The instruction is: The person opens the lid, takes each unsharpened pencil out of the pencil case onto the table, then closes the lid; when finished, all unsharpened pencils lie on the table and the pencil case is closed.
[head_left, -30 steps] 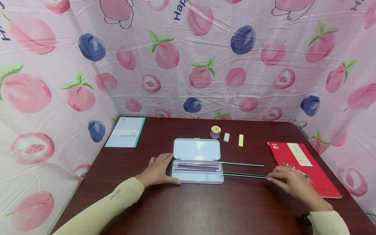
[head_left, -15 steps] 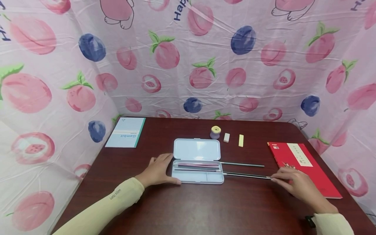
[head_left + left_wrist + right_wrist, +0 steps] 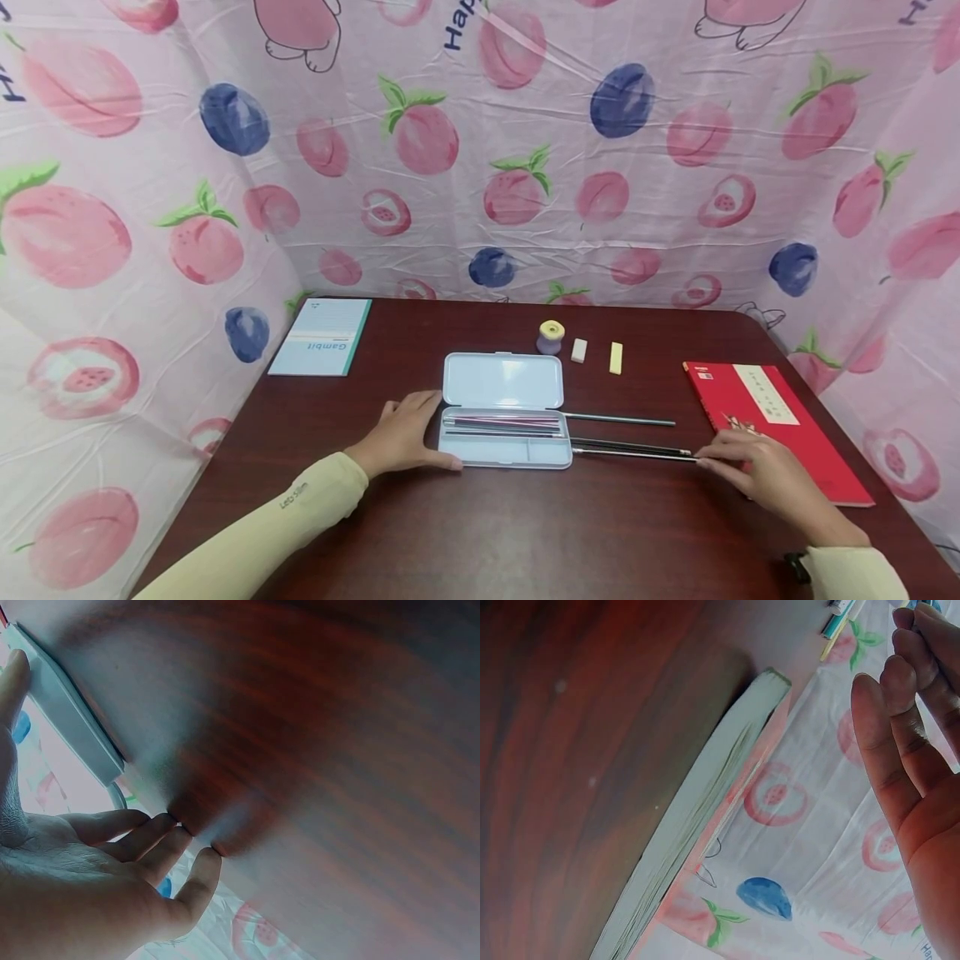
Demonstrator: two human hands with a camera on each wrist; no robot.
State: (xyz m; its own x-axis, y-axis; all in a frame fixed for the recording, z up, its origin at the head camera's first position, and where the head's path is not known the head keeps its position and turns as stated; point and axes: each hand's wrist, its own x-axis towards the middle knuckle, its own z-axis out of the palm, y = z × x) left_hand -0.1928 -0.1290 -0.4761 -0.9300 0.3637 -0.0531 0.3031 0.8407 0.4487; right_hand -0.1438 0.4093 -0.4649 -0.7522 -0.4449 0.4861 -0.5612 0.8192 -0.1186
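Note:
A pale blue pencil case [image 3: 472, 452] lies open on the table, with several pencils [image 3: 502, 427] in its long compartment. My left hand [image 3: 401, 435] spans its left end with extended fingers, and in the left wrist view the thumb [image 3: 13, 682] lies against the case's side. My right hand [image 3: 757, 467] pinches the right end of a black pencil [image 3: 633, 455], whose other end is beside the case's right wall. Just behind that one is a second black pencil [image 3: 622, 445]. Farther back, a green pencil [image 3: 618, 419] points right from the case.
Behind the case stand a yellow-and-purple spool-shaped item [image 3: 551, 336], a white eraser [image 3: 579, 351] and a yellow strip-shaped block [image 3: 616, 358]. A red book [image 3: 810, 433] lies under and beyond my right hand. At the back left is a light blue notebook [image 3: 318, 337]. Printed cloth [image 3: 450, 250] hangs behind.
My right hand has shifted slightly right and drawn the held black pencil away from the other black one toward the front. My left hand and the case have stayed still.

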